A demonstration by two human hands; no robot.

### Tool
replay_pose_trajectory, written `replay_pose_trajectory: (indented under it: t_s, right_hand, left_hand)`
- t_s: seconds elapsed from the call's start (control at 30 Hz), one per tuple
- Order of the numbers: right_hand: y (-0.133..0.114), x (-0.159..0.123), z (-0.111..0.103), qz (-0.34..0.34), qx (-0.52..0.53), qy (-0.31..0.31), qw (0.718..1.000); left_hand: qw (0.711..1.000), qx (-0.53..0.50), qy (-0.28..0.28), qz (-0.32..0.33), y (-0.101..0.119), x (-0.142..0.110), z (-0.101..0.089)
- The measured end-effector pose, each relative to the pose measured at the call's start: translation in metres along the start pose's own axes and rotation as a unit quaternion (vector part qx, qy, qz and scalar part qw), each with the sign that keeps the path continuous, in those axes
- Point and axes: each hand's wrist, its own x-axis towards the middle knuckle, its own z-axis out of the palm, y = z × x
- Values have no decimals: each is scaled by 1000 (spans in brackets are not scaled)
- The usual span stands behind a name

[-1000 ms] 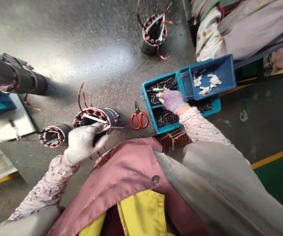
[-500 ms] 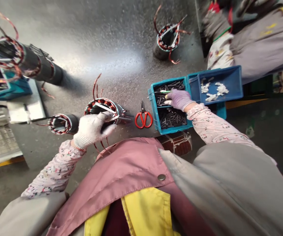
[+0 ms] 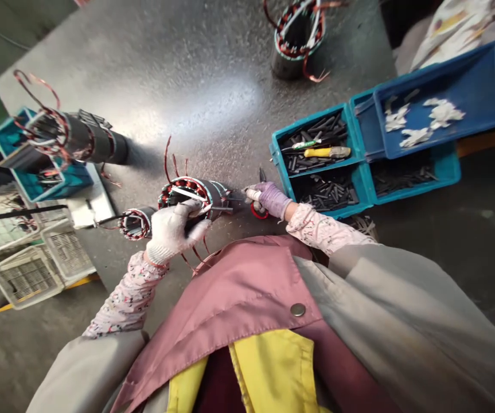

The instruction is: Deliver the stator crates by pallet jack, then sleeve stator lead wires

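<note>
A motor stator (image 3: 219, 195) with red-brown copper windings and white strips lies on its side on the table. My left hand (image 3: 172, 226), in a white glove, is closed on its near rim, thumb and fingers at the winding end. Beside the stator's right end, my right hand (image 3: 271, 198), in a purple glove, is closed with its fingertips pointing left. Whatever lies in that pinch is too blurred to name. Under this hand are red-handled scissors (image 3: 259, 213), mostly covered, with the blade tip showing beyond the knuckles.
A teal bin (image 3: 278, 166) at right holds black pieces and a yellow-handled tool (image 3: 324, 152). On it rests a blue tray (image 3: 482, 109) with white scraps. Other stators stand at the back (image 3: 288, 66) and left (image 3: 137, 223). White baskets (image 3: 27, 275) stand at far left.
My right hand has left the bin and moved left to over the scissors near the stator. The yellow-handled tool now shows in the bin. My left hand stays on the stator; the view has shifted.
</note>
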Motion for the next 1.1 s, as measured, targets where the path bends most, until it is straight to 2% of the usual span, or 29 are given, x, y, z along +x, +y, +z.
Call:
replay_pose_trajectory:
  t_s: [0.1,0.2,0.3,0.43,0.57,0.77,0.97,1.1]
  right_hand:
    - [10,17,11,71,90,41,993]
    - [13,27,6,69,171,22,983]
    - [17,32,3,60,175,-19,983]
    - [23,41,4,48,166,-43,984]
    - [26,51,2,39,179,-72,980]
    - [21,44,-4,-28,85,-79,993]
    - [22,21,8,-70,-17,0,997]
    - [18,20,9,-104,-136,-6,985]
  left_hand:
    - [1000,-8,2,8,0,-1,1]
    - [999,-24,7,21,0,-1,1]
    - [998,-35,20,37,0,-2,2]
    - [999,-29,15,42,-1,-2,2]
    - [997,-29,36,68,0,-3,2]
    - [998,-34,15,49,1,-1,1]
    - [997,-32,24,64,2,-1,-1]
    - [996,-42,32,69,2,-1,-1]
